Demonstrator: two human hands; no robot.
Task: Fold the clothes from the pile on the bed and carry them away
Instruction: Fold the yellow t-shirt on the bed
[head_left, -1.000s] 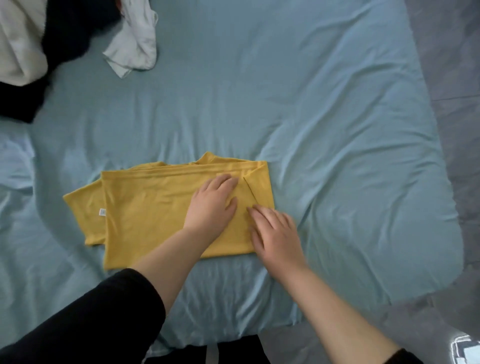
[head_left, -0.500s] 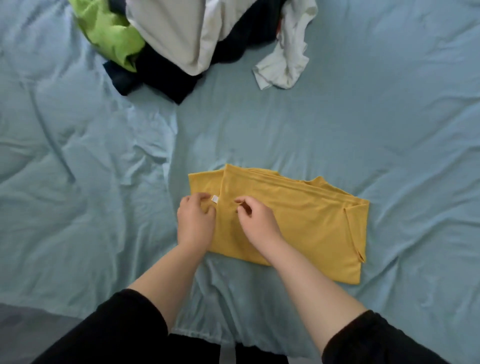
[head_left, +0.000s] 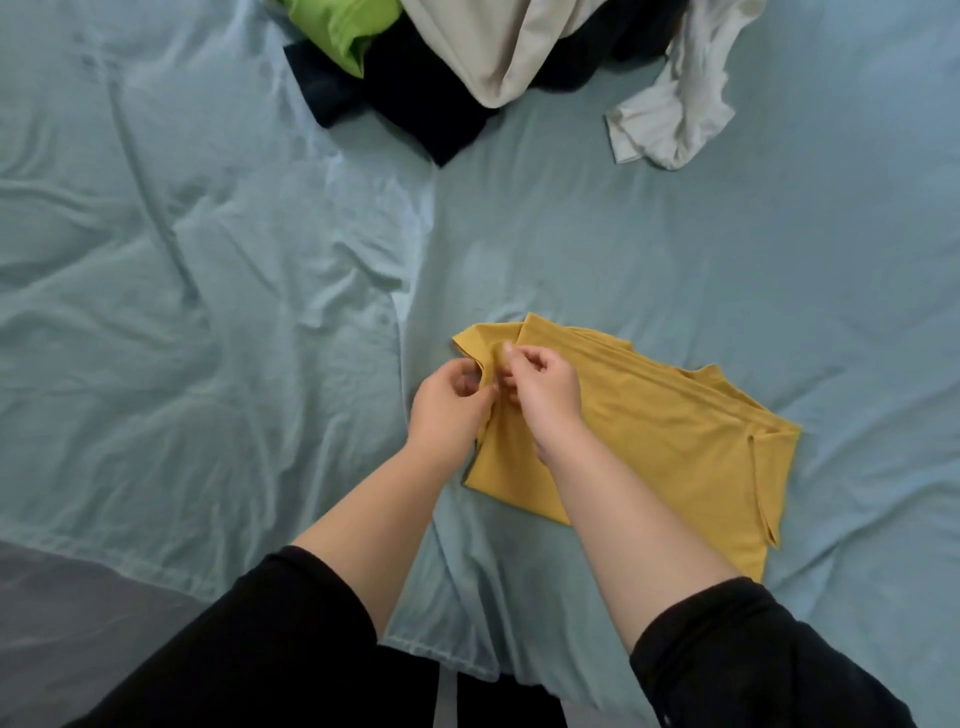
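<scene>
L hand (head_left: 449, 410) + R hand (head_left: 543, 395): close together, nearly touching, both at the left end of a folded mustard-yellow knit garment (head_left: 675, 447). Fingers of both are curled. Each pinches the fabric edge betw. thumb and fingertips, so both hands are holding cloth. The pinched corner is raised a little off the bed and bunched betw. the two hands. Exact finger placement under the fabric can't be told.

Forearms are bare. Black sleeves are pushed up to approx. the elbow, L sleeve (head_left: 270, 639) and R sleeve (head_left: 737, 654), at the bottom of the view.

The yellow garment lies flat on the bed near the front edge, in several layers. It forms a rough rectangle running from the hands toward the right. Stacked fold edges show along its far side, and a hemmed flap shows at the right end. The R forearm crosses over its near-left part.

The bed is covered w/ a pale blue sheet (head_left: 208, 312), which is wrinkled, most heavily to the left of the hands. Its hem is visible at the front edge. Grey floor (head_left: 62, 597) shows at lower left.

The pile is at the far side of the bed, well apart from the yellow garment. It holds a lime-green piece (head_left: 343, 26), a dark navy/black piece (head_left: 415, 104) beneath it, and a cream-beige piece (head_left: 493, 47) draped over the dark one. A crumpled white piece (head_left: 680, 114) trails off the right side onto the sheet.
</scene>
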